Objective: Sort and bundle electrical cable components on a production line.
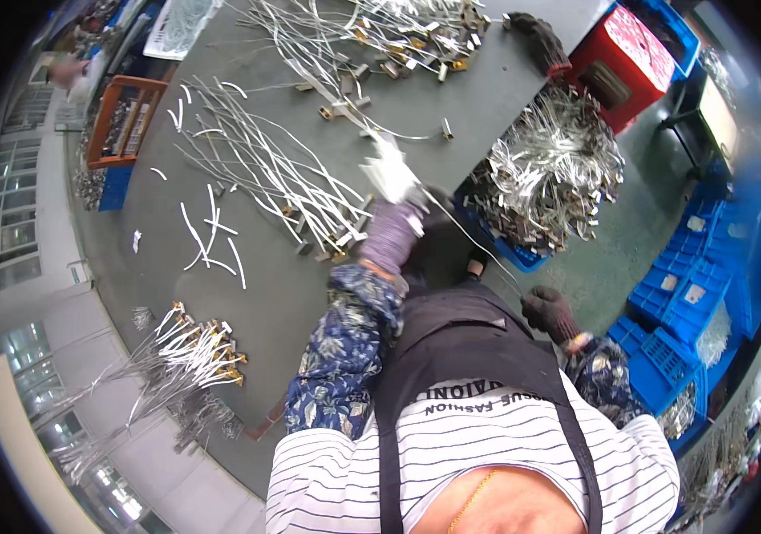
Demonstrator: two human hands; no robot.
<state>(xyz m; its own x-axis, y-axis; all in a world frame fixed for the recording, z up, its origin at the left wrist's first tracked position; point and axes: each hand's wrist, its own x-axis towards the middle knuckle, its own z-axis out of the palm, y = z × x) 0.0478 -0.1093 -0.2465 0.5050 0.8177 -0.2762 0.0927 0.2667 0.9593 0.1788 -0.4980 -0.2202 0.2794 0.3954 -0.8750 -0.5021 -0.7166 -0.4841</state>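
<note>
My left hand (391, 233), in a purple-grey knitted glove, is closed round a blurred bunch of short white sleeves (389, 169) above the table edge. A thin pale wire (462, 231) runs from that bunch down to my right hand (548, 311). The right hand wears a dark glove, and its fingers are curled on the wire's end beside my apron. Close to my left hand, a row of white-sleeved wires (283, 178) with small metal ends lies on the grey table (274, 329). Motion smears the white bunch, so single pieces cannot be told apart.
A blue crate (527, 260) heaped with wires (550, 169) stands right of the table, next to a red box (616, 71). A dark glove (536, 40) lies at the far corner. More wire bundles (198, 347) lie left; blue crates (683, 267) stack at right.
</note>
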